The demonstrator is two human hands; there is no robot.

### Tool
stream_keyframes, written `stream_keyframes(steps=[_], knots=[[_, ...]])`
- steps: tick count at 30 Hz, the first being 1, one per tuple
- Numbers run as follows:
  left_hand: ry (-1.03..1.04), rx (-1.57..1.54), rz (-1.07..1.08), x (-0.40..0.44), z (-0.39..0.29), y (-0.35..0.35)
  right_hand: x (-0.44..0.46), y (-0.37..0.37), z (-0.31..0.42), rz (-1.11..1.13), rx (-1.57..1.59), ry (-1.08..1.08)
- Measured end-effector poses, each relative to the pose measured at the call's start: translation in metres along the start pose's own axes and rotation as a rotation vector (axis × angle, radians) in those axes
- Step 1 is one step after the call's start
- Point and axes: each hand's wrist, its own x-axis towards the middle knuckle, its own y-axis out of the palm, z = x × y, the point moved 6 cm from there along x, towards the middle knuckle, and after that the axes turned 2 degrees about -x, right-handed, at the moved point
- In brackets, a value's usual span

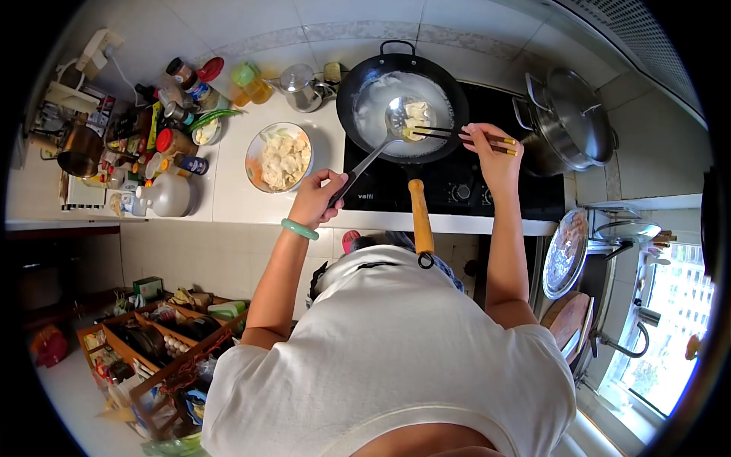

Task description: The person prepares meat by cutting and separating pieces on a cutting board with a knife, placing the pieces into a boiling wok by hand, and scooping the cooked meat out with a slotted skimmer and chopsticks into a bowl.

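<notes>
My left hand point(315, 200) is closed round the dark handle of a slotted metal ladle point(397, 114), whose bowl is over the wok point(368, 141). Pale yellowish pieces of food point(416, 116) lie at the right part of the ladle. In my right hand point(493, 152) is a pair of dark chopsticks point(442, 133), their tips at these pieces. Cloudy whitish liquid fills the wok, which sits on the black stove point(449, 190). Left of it, a bowl point(253, 166) on the counter holds more pale food pieces point(285, 158).
The wok's wooden handle point(420, 217) points toward my body. A large lidded steel pot point(571, 126) stands at the right. Behind the bowl is a metal kettle point(301, 90). Bottles, jars and a white jug point(169, 195) crowd the left counter. A foil-like round tray point(566, 254) is at the right.
</notes>
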Motion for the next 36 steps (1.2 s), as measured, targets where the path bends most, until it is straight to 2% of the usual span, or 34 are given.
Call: stream_keyframes(steps=[17, 23, 36], knots=[[-0.018, -0.055, 0.049, 0.003, -0.003, 0.011, -0.002, 0.015, -0.013, -0.044, -0.025, -0.041], [-0.052, -0.096, 0.089, 0.008, 0.004, 0.015, 0.002, 0.031, -0.02, -0.04, 0.121, -0.092], [0.016, -0.093, 0.017, 0.01, 0.004, 0.016, -0.014, -0.011, -0.004, -0.173, -0.035, -0.082]])
